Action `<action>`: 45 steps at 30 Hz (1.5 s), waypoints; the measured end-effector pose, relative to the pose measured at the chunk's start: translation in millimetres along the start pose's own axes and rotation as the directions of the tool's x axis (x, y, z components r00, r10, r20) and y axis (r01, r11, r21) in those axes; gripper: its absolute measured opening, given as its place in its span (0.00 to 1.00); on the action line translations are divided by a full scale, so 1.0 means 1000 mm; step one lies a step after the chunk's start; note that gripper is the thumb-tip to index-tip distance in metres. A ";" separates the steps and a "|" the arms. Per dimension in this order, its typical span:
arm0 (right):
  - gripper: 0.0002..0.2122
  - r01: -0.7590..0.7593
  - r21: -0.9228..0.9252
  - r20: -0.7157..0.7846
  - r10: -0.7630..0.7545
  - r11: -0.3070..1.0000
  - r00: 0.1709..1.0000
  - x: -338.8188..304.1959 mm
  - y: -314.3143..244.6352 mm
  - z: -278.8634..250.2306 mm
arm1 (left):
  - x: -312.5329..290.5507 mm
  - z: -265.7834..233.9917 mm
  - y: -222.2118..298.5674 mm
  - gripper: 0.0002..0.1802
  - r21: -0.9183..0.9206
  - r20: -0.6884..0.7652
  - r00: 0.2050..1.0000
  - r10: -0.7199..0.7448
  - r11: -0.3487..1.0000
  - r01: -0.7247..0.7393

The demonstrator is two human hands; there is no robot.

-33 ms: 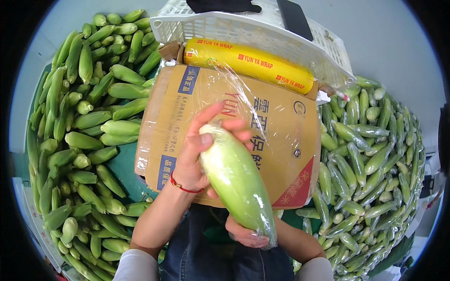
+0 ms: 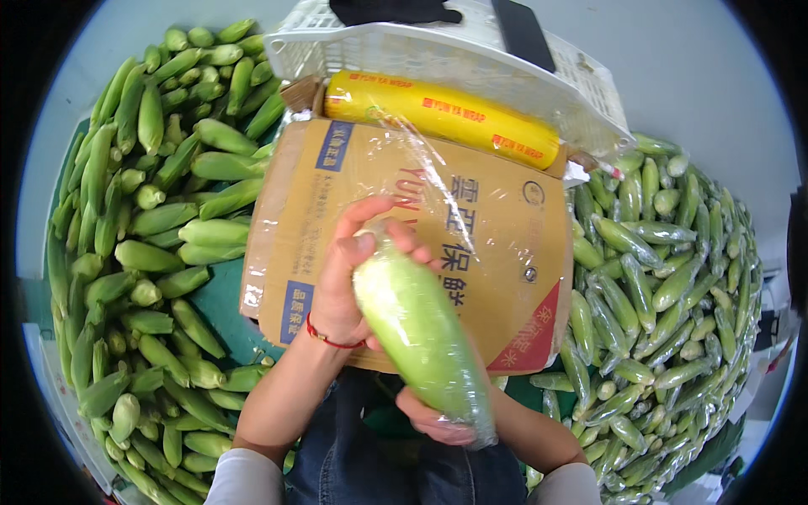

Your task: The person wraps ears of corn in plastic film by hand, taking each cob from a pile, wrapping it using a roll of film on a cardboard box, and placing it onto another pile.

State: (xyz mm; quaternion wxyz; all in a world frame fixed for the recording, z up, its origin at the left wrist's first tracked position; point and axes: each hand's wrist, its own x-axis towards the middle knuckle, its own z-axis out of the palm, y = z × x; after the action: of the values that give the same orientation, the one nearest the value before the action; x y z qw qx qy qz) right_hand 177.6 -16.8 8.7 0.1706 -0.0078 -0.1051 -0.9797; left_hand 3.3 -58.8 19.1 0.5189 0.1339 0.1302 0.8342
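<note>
An ear of corn in its green husk [image 2: 414, 330], wrapped in shiny clear film, slants between my two hands over my lap. My left hand [image 2: 349, 273], with a red cord bracelet at the wrist, closes round its upper end, thumb on top. My right hand [image 2: 433, 417] grips the lower end from beneath; part of it is hidden behind the corn. Beyond them lies a brown cardboard box [image 2: 337, 202], with a yellow roll of cling film [image 2: 454, 114] along its far edge. Loose clear film stretches from the roll over the box top.
Unwrapped ears of corn [image 2: 151, 261] are heaped on the left. At the right is a large pile of film-wrapped corn [image 2: 656, 295]. A white plastic basket [image 2: 438, 55] stands behind the roll, bearing a black glove [image 2: 396, 10] and a dark flat object [image 2: 523, 35].
The fingers of my left hand have curled more closely over the corn's upper end. The corn has shifted very slightly to the left.
</note>
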 end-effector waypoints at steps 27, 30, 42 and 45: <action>0.29 0.614 -0.735 -0.260 -0.716 -0.289 -0.648 -0.245 0.030 -0.047 | -0.022 0.002 -0.039 0.36 0.634 0.550 0.730 -0.405 -0.366 -0.681; 0.35 0.767 -0.613 -0.320 -0.829 -0.187 -0.458 -0.235 0.023 -0.014 | 0.006 -0.039 0.007 0.29 0.666 0.342 0.939 0.033 -0.714 -0.218; 0.16 -0.734 -0.273 0.492 -0.746 -0.622 0.449 -0.051 -0.128 -0.016 | 0.064 -0.013 0.091 0.06 0.880 0.367 0.918 0.149 -0.376 -0.290; 0.05 -0.648 -0.589 0.346 -0.875 -0.483 0.337 -0.076 -0.103 -0.012 | 0.003 -0.024 0.122 0.07 0.764 0.449 0.894 -0.004 -0.518 -0.386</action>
State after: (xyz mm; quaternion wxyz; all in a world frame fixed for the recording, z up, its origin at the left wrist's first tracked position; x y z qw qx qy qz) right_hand 214.5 100.6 -27.8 -0.2418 0.3638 0.8425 -0.3153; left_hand -107.7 -110.5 40.6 -0.0176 0.6258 0.6830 0.3761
